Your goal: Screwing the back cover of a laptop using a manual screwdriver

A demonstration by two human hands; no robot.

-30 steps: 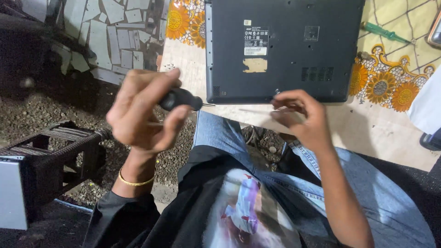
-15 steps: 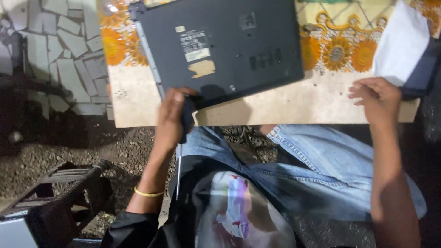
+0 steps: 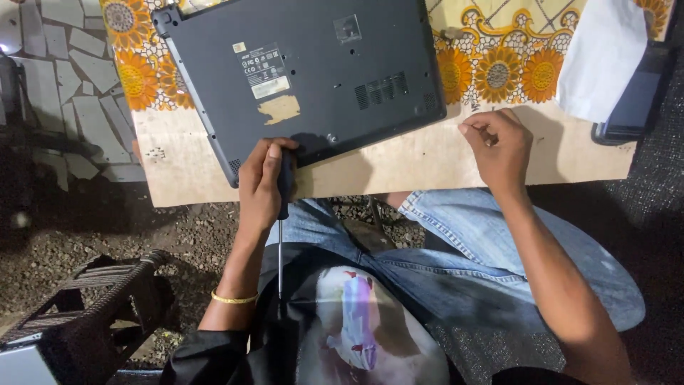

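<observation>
1. Since half a second ago the left hand (image 3: 262, 187) has stayed at the near edge of the laptop (image 3: 299, 78), while the right hand (image 3: 501, 146) has drawn in from the far right of the board (image 3: 399, 167) toward the laptop's near right corner. The view has swung only a little.

2. The laptop, dark grey and lying underside up, is the largest thing. It sits skewed on the board, its long axis running from upper left to lower right, directly ahead of and touching the left hand's fingertips.

3. The board is pale and bare along its near edge. A cloth with yellow flowers (image 3: 499, 71) covers its far part, beyond both hands.

4. A white sheet (image 3: 602, 57) lies over a dark flat device (image 3: 634, 107), off to the right of the right hand and well apart from the left.

5. The left hand is wrapped tight around the black handle of a screwdriver (image 3: 283, 192). The thin shaft points back toward the person's lap, away from the laptop, so the tip is on the wrong side of the grip for the case.

6. The right hand rests on the board just beside the laptop's corner, fingers curled in with thumb and forefinger pinched close; whether something small sits between them cannot be told.

7. Of the two, the left hand is nearer the laptop, in contact with its edge; the right is apart from it.

8. A gold bangle (image 3: 234, 299) circles the left wrist, behind the grip.
</observation>
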